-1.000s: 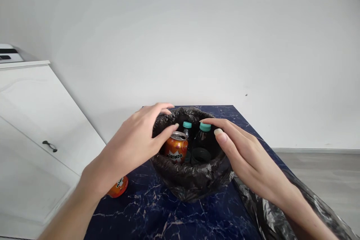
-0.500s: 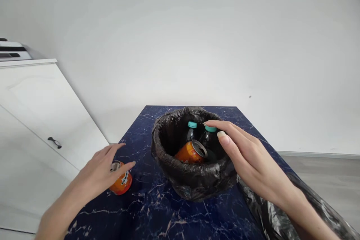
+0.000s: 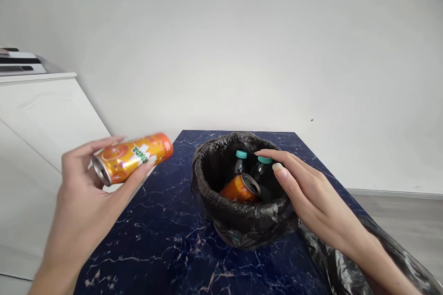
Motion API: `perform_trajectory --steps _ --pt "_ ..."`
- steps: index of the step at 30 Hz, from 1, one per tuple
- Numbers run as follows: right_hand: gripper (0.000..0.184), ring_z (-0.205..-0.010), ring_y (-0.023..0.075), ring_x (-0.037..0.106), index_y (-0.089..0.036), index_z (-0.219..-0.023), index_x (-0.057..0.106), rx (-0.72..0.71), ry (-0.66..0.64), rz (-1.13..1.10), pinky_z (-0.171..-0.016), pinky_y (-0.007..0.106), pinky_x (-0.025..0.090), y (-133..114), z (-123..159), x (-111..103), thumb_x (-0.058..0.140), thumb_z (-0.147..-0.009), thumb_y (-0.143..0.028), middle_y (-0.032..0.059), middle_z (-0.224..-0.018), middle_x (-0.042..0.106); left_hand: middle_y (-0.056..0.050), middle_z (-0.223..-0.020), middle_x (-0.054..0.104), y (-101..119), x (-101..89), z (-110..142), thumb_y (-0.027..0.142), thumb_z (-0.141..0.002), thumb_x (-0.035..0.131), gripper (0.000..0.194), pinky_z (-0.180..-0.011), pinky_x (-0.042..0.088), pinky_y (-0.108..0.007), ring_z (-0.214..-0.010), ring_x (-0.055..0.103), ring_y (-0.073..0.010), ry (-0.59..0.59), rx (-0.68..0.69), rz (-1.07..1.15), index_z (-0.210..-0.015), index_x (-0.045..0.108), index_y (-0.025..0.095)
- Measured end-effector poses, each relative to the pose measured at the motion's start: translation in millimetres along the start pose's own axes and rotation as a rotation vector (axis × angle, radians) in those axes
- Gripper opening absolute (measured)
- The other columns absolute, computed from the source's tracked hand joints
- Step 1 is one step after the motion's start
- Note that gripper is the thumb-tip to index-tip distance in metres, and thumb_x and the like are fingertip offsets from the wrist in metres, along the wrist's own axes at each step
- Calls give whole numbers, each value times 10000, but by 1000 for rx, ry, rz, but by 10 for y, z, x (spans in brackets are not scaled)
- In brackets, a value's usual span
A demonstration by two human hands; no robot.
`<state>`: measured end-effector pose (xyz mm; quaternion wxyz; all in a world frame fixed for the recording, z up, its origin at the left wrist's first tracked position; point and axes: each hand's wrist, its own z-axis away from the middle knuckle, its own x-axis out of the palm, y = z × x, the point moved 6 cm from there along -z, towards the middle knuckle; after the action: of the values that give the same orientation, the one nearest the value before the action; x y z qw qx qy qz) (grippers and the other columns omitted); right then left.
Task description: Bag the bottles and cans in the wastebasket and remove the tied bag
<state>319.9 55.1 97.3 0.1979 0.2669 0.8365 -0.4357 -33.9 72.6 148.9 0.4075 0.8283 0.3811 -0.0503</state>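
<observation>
The left hand (image 3: 78,207) gripped an orange can (image 3: 133,157) between thumb and fingers, clear of the blue table (image 3: 152,244) and left of the bag-lined bin (image 3: 242,221). Its open end tipped lower; light, even pressure and a more level hold appeared advisable against denting or drips. The right hand (image 3: 316,193), open and empty, lay over the bin's edge by a teal cap (image 3: 265,160); contact could not be confirmed. Its fingers were best kept off the opening.
</observation>
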Motion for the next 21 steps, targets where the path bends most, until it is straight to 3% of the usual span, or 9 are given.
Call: perform_trajectory --steps 2,4,6,8,10,13,18,21 --pt "379 -1367 249 615 -394 -1410 627 2 1 -1 -1142 444 484 -4 -4 -10 411 -1141 -551 -20 -1443 692 -46 -1523 618 390 70 -45 475 -769 923 697 -819 645 -341 -1232 703 -292 19 156 107 -1366 602 316" --pt "389 -1363 252 617 -385 -1412 627 7 -1 0 -1134 447 489 -5 -8 -23 404 -1142 -555 -7 -1439 694 -35 -1489 637 671 216 -83 490 -759 935 682 -861 648 -352 -1184 715 -277 -65 253 129 -1356 653 321" --pt "404 -1360 255 619 -370 -1412 628 9 -1 3 -1135 453 490 -5 -13 -39 397 -1141 -562 9 -1431 697 -43 -1417 672 864 409 -114 517 -751 945 792 -901 639 -381 -1137 728 -278 -203 330 142 -1436 590 341" --pt "418 -1364 256 619 -360 -1416 626 13 2 4 -1146 459 488 3 -18 -57 398 -1137 -573 18 -1431 696 -52 -1365 692 987 629 -125 512 -769 940 935 -907 628 -396 -1116 739 -285 -364 407 125 -1533 422 364" --pt "428 -1367 258 621 -357 -1419 624 23 10 2 -1153 464 489 17 -21 -81 403 -1132 -586 19 -1439 695 -67 -1337 703 1036 871 -116 490 -811 911 987 -879 624 -398 -1099 753 -301 -541 463 43 -1565 284 374" --pt "442 -1362 267 629 -358 -1417 623 43 25 0 -1145 469 503 39 -22 -120 408 -1123 -611 17 -1441 699 -88 -1324 713 1015 1202 -97 474 -858 849 964 -824 613 -389 -1043 771 -322 -776 489 -122 -1588 227 382" --pt "457 -1378 271 623 -362 -1425 613 56 34 4 -1126 457 516 47 -28 -164 398 -1121 -627 18 -1456 696 -141 -1436 672 1018 1522 -103 383 -845 821 1052 -847 612 -422 -1082 763 -360 -966 484 -256 -1647 140 400" --pt "455 -1378 273 622 -358 -1417 618 54 46 5 -1123 454 512 49 -39 -181 399 -1122 -627 18 -1451 700 -167 -1557 589 1059 1598 -84 384 -837 851 1071 -932 619 -501 -1191 736 -393 -1017 459 -192 -1649 152 393"
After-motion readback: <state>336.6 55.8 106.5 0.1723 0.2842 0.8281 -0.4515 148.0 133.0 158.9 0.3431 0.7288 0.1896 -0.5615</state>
